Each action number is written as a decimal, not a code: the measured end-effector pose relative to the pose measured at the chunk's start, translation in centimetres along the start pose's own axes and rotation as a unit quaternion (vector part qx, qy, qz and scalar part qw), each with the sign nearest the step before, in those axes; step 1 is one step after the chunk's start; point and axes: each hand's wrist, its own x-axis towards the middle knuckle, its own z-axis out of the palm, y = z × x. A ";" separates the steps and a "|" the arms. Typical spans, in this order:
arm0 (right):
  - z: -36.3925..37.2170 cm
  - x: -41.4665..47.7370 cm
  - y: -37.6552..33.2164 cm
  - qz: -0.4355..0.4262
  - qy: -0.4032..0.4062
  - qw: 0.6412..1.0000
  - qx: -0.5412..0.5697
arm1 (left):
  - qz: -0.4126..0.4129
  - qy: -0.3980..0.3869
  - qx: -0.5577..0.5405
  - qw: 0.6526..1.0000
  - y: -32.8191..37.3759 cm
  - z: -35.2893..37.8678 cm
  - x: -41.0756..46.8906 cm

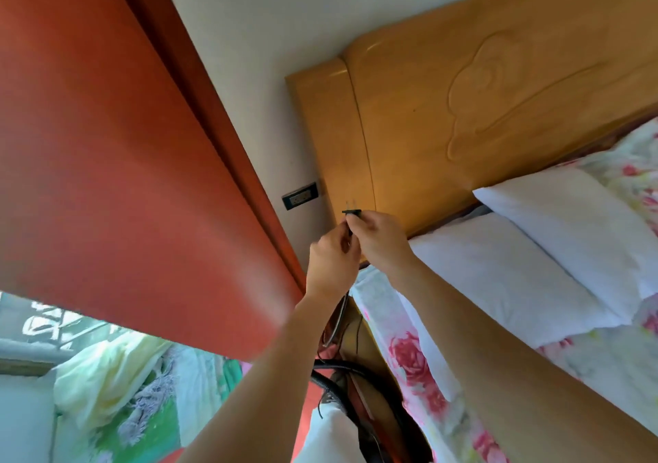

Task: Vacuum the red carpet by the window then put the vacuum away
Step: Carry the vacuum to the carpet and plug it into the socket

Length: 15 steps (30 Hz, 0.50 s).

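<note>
A black two-pin plug (351, 210) is held in front of the wooden headboard, its pins pointing up. My right hand (379, 236) pinches the plug body from the right. My left hand (333, 261) grips the black cord just below the plug. The wall socket (301, 196), a dark plate with a white insert, sits on the white wall a little to the left of the plug and apart from it. Below my arms, the black vacuum hose (329, 382) and cord lie in the gap beside the bed. A strip of red carpet (309, 427) shows near the bottom.
A red-brown door (106, 159) fills the left side, close to the socket. The wooden headboard (463, 88) and a bed with white pillows (498, 266) and a floral sheet (409, 355) lie to the right. Piled bedding (117, 373) lies at lower left.
</note>
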 end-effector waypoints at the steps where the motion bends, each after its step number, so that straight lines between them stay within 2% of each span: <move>1: 0.7 1.3 0.1 -0.010 -0.003 1.000 -0.011 | -0.014 -0.003 -0.006 1.000 -0.7 0.2 0.9; 3: 2.2 4.3 0.3 -0.001 0.000 1.000 0.020 | -0.048 -0.024 -0.029 0.998 -2.3 1.1 2.2; 6: 5.0 9.3 0.7 0.044 0.009 0.989 0.140 | -0.116 -0.098 -0.046 0.987 -5.3 3.4 2.1; 8: 7.5 12.5 2.3 0.064 0.001 0.990 0.128 | -0.169 -0.120 -0.057 0.977 -7.7 5.2 1.5; 12: 12.0 17.3 7.9 0.117 -0.016 0.990 0.079 | -0.259 -0.088 -0.047 0.961 -12.0 7.4 2.5; 15: 13.9 20.0 10.3 0.175 -0.054 0.979 0.091 | -0.306 -0.021 -0.056 0.950 -14.5 9.1 3.9</move>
